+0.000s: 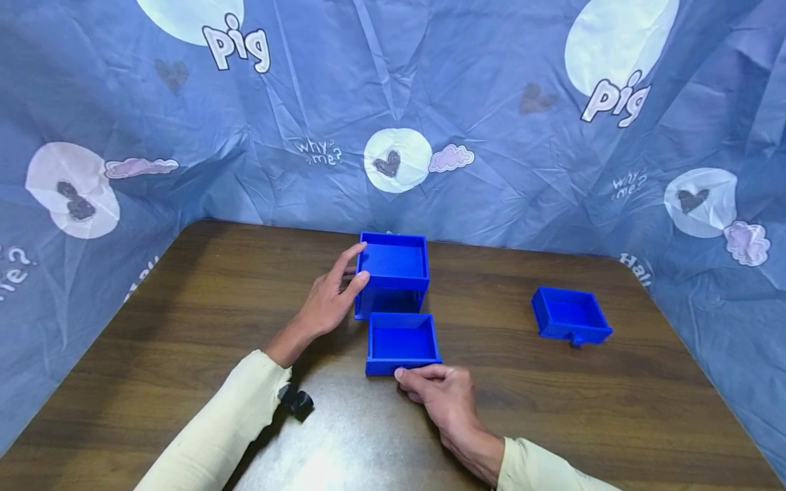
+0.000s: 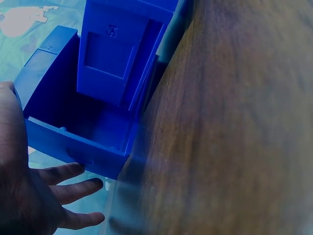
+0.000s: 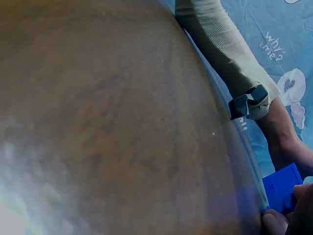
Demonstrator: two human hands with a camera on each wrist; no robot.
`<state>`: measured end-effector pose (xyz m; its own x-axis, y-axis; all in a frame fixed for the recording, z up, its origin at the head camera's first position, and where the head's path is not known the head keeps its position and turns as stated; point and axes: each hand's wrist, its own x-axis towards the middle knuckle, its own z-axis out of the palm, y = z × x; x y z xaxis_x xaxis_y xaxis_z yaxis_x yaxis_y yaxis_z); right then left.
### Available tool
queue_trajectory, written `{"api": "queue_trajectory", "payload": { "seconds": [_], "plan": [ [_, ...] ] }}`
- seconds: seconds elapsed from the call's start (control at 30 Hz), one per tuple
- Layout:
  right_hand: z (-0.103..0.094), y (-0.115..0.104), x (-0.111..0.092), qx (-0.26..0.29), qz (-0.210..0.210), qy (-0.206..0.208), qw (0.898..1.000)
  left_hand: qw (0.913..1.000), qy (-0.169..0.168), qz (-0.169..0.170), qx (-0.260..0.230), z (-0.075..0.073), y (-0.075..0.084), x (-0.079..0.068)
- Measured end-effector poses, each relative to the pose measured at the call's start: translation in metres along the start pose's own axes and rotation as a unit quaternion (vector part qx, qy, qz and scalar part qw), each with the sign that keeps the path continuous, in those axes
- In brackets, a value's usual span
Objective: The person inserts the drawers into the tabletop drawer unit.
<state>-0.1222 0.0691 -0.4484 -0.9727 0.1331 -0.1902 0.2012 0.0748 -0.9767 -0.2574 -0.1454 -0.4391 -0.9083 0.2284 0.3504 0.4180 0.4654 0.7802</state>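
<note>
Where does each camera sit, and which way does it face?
On the head: faces forward and down at the table, blue cabinet, held drawer and separate drawer; left hand, right hand and sleeves show.
On the left wrist: faces the cabinet up close; left hand shows.
On the right wrist: faces mostly table; right hand's grip on the held drawer shows low right, plus left forearm.
Shared: the head and right wrist views both show the black cuff device on that forearm.

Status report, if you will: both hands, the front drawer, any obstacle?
Left hand against cabinet. Right hand pinching front drawer, just before cabinet. Second drawer apart, to the right; nothing seen blocking.
</note>
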Motion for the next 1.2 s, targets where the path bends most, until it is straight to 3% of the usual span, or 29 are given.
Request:
{"api": "queue_trajectory", "payload": {
  "seconds": [0.47, 1.2],
  "plan": [
    [0.006, -0.002, 0.003, -0.002, -0.007, -0.003, 1.0, 0.9999, -0.01, 0.005, -0.001, 0.0, 0.003, 0.007],
    [0.019, -0.003, 0.014, 0.0, -0.013, -0.003, 1.0, 1.0, -0.006, -0.005, -0.005, -0.002, 0.001, 0.001]
  ]
}}
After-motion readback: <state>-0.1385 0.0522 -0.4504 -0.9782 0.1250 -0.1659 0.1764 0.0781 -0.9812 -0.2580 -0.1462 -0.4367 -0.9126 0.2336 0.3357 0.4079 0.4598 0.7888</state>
